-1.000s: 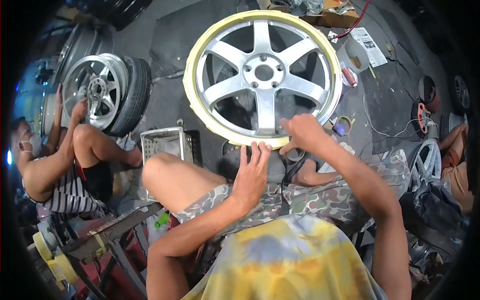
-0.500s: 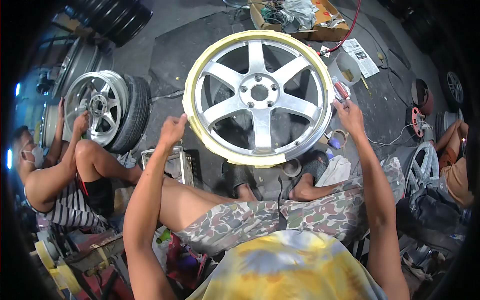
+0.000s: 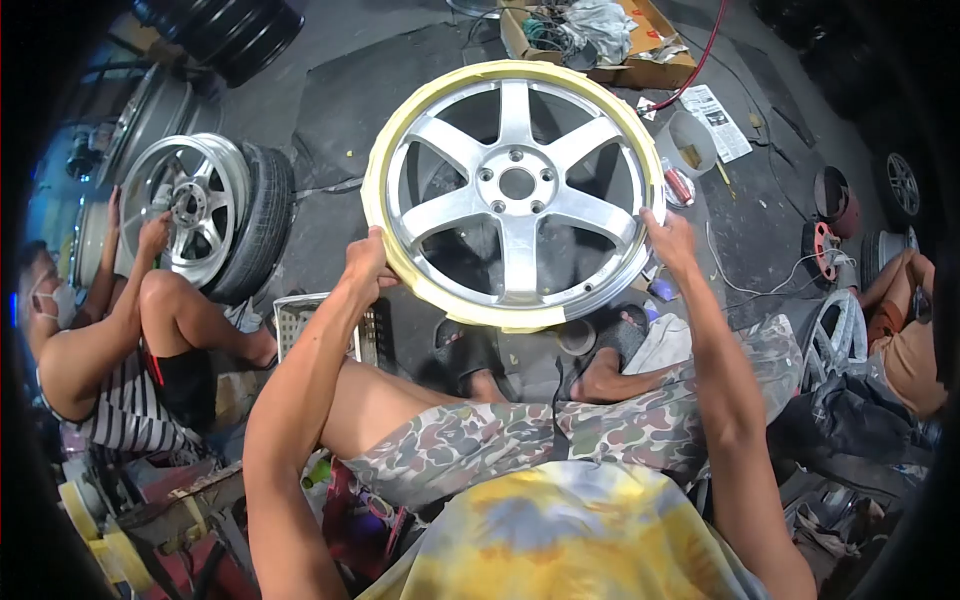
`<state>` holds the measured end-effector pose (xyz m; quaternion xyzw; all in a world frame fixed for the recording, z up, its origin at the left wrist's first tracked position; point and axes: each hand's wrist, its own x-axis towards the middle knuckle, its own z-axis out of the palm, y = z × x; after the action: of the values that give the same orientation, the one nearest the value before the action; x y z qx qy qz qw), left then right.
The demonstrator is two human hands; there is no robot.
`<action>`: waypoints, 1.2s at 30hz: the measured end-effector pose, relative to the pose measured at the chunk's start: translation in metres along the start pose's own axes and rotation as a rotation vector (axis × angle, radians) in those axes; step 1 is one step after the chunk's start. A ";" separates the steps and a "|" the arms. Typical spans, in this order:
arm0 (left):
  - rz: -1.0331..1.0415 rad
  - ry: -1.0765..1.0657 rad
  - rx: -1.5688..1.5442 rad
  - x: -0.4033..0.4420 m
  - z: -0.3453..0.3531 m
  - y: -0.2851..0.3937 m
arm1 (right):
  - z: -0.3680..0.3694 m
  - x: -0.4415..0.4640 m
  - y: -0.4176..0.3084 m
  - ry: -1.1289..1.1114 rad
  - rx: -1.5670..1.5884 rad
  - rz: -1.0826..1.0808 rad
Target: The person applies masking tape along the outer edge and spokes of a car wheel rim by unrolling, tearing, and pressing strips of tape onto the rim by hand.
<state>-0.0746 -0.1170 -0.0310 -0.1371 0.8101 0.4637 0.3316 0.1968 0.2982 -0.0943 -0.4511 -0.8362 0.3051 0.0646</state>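
A silver six-spoke alloy wheel (image 3: 517,240) lies face up in front of me. Yellow masking tape (image 3: 395,262) runs along most of its outer lip; bare metal shows at the lower right. My left hand (image 3: 369,264) is closed at the lower left edge, its thumb against the taped lip and its fingers curled partly below. On the right edge, my right hand (image 3: 670,243) has its thumb on the lip, while its other fingers are mostly hidden. What supports the wheel from below is hidden.
A plastic crate (image 3: 300,325) stands left of my legs. A cardboard box (image 3: 640,70) with cloths, a white tub (image 3: 688,143) and newspaper (image 3: 716,122) lie beyond. A masked co-worker (image 3: 90,340) handles another wheel (image 3: 190,205) at left; another person (image 3: 900,330) sits at right.
My right hand has moved left, bringing its thumb onto the wheel's lip. My left hand has shifted slightly right and down along the edge. The wheel stays in nearly the same place.
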 end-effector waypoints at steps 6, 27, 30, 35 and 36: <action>0.132 0.048 -0.079 0.056 -0.019 0.037 | 0.028 -0.062 -0.010 0.081 0.162 0.104; 1.000 0.068 0.281 -0.049 -0.003 0.099 | 0.140 -0.191 0.036 -0.506 -0.647 -0.416; 1.036 -0.055 0.331 -0.070 0.014 0.107 | 0.082 -0.197 -0.003 -0.435 -0.524 -0.371; 1.004 -0.482 0.548 -0.092 0.049 0.104 | 0.003 -0.217 -0.045 -0.509 0.110 -0.276; 0.997 -0.568 0.613 -0.097 0.057 0.099 | -0.009 -0.221 -0.054 -0.506 0.205 -0.193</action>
<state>-0.0317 -0.0242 0.0787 0.4840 0.7528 0.3282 0.3023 0.2905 0.1048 -0.0190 -0.2701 -0.8295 0.4835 -0.0722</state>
